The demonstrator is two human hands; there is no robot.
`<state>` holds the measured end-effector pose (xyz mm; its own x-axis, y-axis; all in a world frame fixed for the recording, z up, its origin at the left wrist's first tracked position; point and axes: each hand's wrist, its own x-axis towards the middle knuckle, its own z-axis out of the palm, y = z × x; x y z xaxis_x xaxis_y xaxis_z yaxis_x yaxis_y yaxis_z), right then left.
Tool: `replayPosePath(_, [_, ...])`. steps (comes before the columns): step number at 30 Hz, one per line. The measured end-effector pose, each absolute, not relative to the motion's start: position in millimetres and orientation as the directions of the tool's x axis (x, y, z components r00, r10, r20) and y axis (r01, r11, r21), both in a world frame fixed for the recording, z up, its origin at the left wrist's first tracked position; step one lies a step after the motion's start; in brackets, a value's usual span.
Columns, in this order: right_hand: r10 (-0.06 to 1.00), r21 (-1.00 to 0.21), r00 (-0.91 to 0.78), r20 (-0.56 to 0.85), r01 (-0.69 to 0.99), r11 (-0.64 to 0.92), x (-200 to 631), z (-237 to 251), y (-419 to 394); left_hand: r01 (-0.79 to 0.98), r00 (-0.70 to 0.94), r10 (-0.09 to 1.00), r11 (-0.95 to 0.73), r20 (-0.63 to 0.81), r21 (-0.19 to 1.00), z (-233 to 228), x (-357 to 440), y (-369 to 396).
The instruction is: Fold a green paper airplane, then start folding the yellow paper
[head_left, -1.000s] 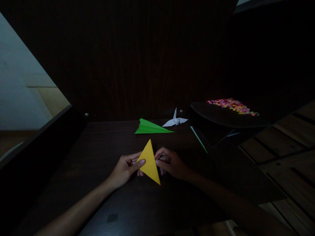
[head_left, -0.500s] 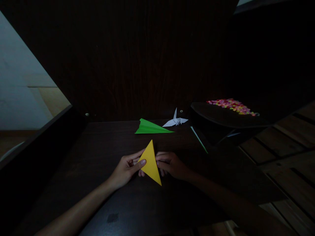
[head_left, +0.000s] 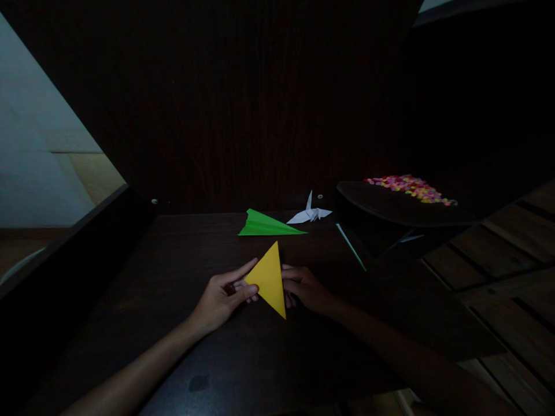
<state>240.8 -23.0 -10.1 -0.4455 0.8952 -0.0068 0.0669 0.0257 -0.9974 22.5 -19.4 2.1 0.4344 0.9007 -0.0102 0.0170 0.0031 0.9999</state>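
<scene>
A yellow folded paper triangle (head_left: 269,281) is held above the dark tabletop, one point up and one point down. My left hand (head_left: 223,296) pinches its left corner, with the thumb on the front face and the other fingers behind. My right hand (head_left: 306,287) is closed at the paper's right edge, its fingertips partly hidden behind the sheet. Just beyond the hands lies a green paper plane (head_left: 269,224), its nose pointing right. Beside that nose sits a white origami crane (head_left: 310,212).
A thin white-and-green strip (head_left: 351,247) lies to the right on the tabletop (head_left: 182,254). Farther right, a dark curved shelf (head_left: 390,208) carries a pile of colourful small pieces (head_left: 410,188). A raised board (head_left: 87,231) borders the left side, and a dark panel (head_left: 260,115) stands behind.
The yellow paper has turned slightly clockwise, its top point shifting right and its right edge now more upright. My right hand has moved slightly right with that edge.
</scene>
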Motion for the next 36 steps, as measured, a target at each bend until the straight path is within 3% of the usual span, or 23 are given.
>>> replayPosePath(12, [0.896,-0.999,-0.444,-0.019,0.051,0.004,240.3,-11.1,-24.1,0.129,0.45,0.871,-0.282,0.197,0.951,-1.4,20.3,-17.2])
replayPosePath(18, [0.903,-0.998,-0.427,-0.045,0.055,-0.024,239.2,-8.7,-24.7,0.233,0.447,0.825,-0.481,0.347,0.845,-0.6,17.3,-15.4])
replayPosePath(22, [0.923,-0.997,-0.382,-0.045,0.07,-0.019,239.0,-7.5,-25.8,0.306,0.47,0.805,-0.533,0.362,0.789,-2.7,16.4,-14.7])
replayPosePath(30, [0.923,-0.92,-0.325,0.206,0.257,0.296,239.2,-4.0,-28.8,0.343,0.588,0.756,-0.554,0.286,0.759,-6.0,17.6,-16.3])
replayPosePath(36, [0.912,-0.881,-0.337,0.234,0.323,0.346,238.7,-2.2,-30.5,0.346,0.603,0.739,-0.581,0.3,0.736,-6.3,17.3,-16.6])
